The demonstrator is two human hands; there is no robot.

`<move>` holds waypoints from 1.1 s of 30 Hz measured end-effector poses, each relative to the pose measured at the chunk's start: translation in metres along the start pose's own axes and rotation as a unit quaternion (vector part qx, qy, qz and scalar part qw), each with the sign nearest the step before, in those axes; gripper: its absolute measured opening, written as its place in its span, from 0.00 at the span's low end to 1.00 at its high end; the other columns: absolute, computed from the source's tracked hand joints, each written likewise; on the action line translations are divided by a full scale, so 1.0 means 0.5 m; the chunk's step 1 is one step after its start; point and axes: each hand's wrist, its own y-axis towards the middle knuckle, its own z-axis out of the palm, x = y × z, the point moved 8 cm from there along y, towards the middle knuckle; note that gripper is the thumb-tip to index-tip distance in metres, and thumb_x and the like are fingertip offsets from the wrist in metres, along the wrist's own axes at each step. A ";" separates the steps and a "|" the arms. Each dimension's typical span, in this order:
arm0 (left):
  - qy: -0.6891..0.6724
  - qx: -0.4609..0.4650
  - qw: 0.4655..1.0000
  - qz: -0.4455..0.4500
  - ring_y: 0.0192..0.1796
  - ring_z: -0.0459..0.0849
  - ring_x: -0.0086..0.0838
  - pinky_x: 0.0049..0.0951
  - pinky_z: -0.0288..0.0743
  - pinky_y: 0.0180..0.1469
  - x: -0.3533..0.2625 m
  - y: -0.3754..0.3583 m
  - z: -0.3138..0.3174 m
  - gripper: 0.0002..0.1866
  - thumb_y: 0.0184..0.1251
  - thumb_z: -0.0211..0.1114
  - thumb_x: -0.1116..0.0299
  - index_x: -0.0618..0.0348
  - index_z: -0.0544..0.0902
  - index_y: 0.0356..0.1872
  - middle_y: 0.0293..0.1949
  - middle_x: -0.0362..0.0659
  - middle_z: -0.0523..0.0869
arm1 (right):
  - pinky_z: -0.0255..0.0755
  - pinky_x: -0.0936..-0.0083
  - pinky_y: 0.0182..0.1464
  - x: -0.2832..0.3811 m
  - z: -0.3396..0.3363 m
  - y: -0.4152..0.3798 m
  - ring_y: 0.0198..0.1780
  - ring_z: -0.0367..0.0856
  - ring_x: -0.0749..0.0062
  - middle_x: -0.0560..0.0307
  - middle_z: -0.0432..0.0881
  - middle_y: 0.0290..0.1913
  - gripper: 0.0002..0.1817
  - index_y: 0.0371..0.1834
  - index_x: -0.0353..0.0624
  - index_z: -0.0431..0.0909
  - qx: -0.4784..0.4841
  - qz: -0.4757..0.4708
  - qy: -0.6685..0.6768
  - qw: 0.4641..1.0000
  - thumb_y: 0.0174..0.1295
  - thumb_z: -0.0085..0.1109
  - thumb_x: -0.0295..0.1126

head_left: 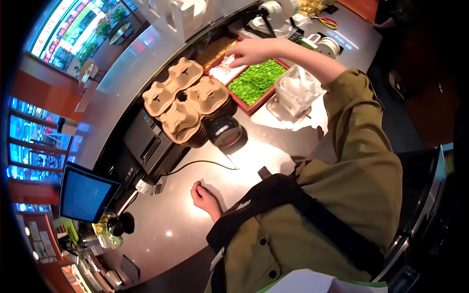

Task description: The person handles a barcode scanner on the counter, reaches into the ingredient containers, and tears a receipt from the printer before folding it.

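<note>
My right hand (244, 52) reaches over the white items (223, 71) in a red compartment tray, its fingers bent downward; whether they touch or grip anything is hidden. Bright green packets (256, 82) fill the compartment beside it. Low over the metal counter (171, 219), my left hand (201, 196) is curled closed, and its inside is hidden from view. A stack of brown cardboard cup carriers (188, 102) stands left of the tray, with a dark round object (226, 132) at its near side.
A clear container with plastic wrapping (295, 90) stands right of the tray. A black printer (149, 139) and its cable lie behind the counter's middle. A blue-lit monitor (88, 194) is at the left. Rolls (327, 47) sit at the back right.
</note>
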 end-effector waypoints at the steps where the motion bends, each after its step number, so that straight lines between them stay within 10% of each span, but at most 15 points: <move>1: 0.004 -0.001 1.000 0.003 0.41 0.78 0.31 0.27 0.70 0.48 0.004 0.000 0.000 0.09 0.64 0.52 0.75 0.68 0.80 0.38 0.38 0.46 0.82 | 0.71 0.68 0.48 0.022 -0.016 -0.040 0.45 0.79 0.56 0.44 0.80 0.42 0.24 0.53 0.36 0.72 0.002 -0.004 0.029 1.000 0.62 0.51 0.45; 4: 0.033 0.000 0.999 -0.008 0.41 0.78 0.32 0.28 0.71 0.47 0.021 0.003 -0.003 0.10 0.63 0.52 0.74 0.68 0.80 0.38 0.39 0.47 0.82 | 0.72 0.72 0.50 0.143 -0.112 -0.161 0.47 0.79 0.67 0.49 0.81 0.45 0.23 0.57 0.35 0.68 -0.062 -0.091 0.102 0.989 0.63 0.53 0.38; 6: 0.052 0.006 0.999 -0.008 0.42 0.79 0.33 0.29 0.72 0.47 0.002 0.003 0.012 0.10 0.63 0.52 0.74 0.67 0.80 0.39 0.40 0.48 0.81 | 0.75 0.75 0.47 0.260 -0.217 -0.284 0.43 0.80 0.71 0.49 0.80 0.41 0.24 0.59 0.33 0.65 -0.211 -0.285 0.340 0.871 0.62 0.56 0.33; 10: 0.104 0.026 0.994 0.028 0.42 0.78 0.35 0.30 0.72 0.47 -0.016 0.001 0.011 0.10 0.64 0.52 0.73 0.66 0.81 0.39 0.42 0.49 0.80 | 0.75 0.75 0.47 0.348 -0.242 -0.453 0.43 0.80 0.69 0.48 0.80 0.43 0.24 0.59 0.33 0.66 -0.302 -0.448 0.317 0.780 0.62 0.57 0.33; 33: 0.067 -0.011 0.996 0.059 0.40 0.77 0.37 0.33 0.71 0.46 0.008 0.007 0.004 0.06 0.58 0.55 0.77 0.64 0.81 0.32 0.35 0.46 0.82 | 0.74 0.71 0.47 0.381 -0.302 -0.460 0.47 0.78 0.58 0.42 0.77 0.48 0.24 0.55 0.32 0.70 -0.494 -0.502 0.182 0.686 0.57 0.60 0.33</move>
